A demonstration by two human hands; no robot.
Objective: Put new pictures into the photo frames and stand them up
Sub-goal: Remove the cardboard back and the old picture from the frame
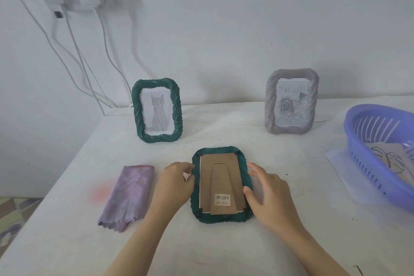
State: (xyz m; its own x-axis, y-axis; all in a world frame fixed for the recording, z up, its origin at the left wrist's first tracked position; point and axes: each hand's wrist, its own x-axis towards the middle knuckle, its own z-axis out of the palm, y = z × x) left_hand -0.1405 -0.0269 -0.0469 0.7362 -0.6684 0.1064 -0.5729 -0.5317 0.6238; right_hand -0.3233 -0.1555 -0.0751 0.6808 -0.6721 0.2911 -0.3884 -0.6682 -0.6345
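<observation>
The basket (356,123) is cut off at the right edge, and the sheet (388,155) inside it shows only partly. The face-down frame (224,218) lies mid-table (302,237), its picture side hidden. We see the left hand (174,184) curl its fingers round that frame's left rim. The right hand (268,194) rests relaxed, thumb on the backing board (205,182). We count three frames. Two stand behind: the cat frame (156,110) and the rose frame (291,102).
</observation>
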